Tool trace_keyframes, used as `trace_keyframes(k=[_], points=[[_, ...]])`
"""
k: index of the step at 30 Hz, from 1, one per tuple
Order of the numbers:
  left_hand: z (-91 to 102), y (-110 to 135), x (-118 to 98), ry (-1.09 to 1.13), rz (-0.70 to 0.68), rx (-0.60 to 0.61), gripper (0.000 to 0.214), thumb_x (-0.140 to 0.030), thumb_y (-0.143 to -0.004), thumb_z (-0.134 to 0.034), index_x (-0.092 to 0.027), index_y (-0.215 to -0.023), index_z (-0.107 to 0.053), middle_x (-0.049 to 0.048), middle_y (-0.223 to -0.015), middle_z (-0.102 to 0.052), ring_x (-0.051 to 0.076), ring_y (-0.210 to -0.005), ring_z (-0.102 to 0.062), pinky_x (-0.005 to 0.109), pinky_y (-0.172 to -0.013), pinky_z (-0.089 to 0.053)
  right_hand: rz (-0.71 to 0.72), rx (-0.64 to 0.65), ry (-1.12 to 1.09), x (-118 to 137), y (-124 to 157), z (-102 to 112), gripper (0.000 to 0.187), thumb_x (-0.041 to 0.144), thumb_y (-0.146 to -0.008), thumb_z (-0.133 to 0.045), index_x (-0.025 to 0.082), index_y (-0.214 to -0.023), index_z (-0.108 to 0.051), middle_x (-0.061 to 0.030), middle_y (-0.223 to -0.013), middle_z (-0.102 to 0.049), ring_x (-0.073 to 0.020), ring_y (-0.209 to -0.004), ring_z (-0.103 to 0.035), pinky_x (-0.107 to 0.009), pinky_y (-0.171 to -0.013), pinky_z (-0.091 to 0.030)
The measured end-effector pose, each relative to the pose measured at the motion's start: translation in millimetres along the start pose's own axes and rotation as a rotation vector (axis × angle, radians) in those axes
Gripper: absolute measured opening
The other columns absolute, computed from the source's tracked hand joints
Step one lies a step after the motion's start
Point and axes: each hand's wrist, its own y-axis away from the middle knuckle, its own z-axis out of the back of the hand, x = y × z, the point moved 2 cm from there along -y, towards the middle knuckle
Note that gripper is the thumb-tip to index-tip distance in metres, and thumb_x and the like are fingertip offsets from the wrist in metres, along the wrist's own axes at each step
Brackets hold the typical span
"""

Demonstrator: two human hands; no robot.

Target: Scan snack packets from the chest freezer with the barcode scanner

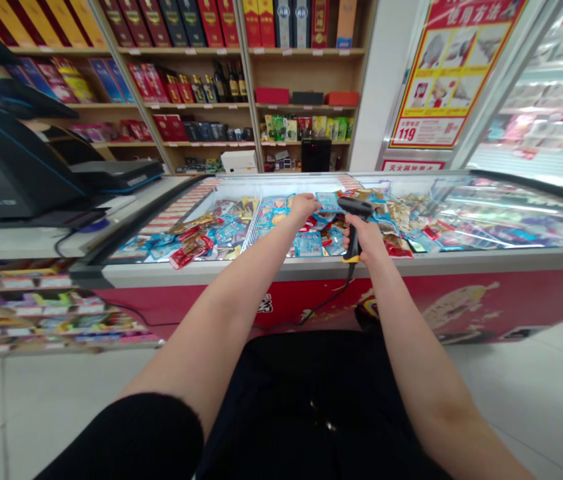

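Barcode scanner (354, 230) above chest freezer (281, 270)
Right hand (367, 239) has fingers clamped round the handle; left hand (303, 207) has fingers together on a blue packet (329, 202) (gripping or not, cannot tell).

head-worn camera looks forward and down at left hand (304, 208) and right hand (364, 240).
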Motion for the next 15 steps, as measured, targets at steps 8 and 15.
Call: trace_keyframes(k=[8,15], points=[[-14.5,16.8,4.7,-0.656,-0.207,0.110,0.031,-0.008,-0.067,-0.072,-0.015,-0.097,-0.078,0.0081,-0.096,-0.076,0.026,-0.100,-0.070,0.032,-0.093,-0.051,-0.041,0.002,0.020,-6.1,-2.7,12.7,0.020,0.024,-0.089,-0.062,0.019,-0.072,-0.054,0.0035,-0.046,-0.053,-0.0111,-0.035,-0.047,-0.023,-0.033,-0.042],[20.4,28.4,7.2,-0.577,-0.231,0.033,0.031,-0.016,-0.074,-0.071,-0.017,-0.104,-0.079,0.0105,-0.103,-0.076,0.031,-0.108,-0.067,0.036,-0.098,-0.049,-0.063,0.069,0.072,-18.3,3.1,-12.3,0.022,0.024,-0.089,-0.062,0.018,-0.070,-0.053,0.0026,-0.047,-0.054,-0.0108,-0.034,-0.047,-0.023,-0.032,-0.042]])
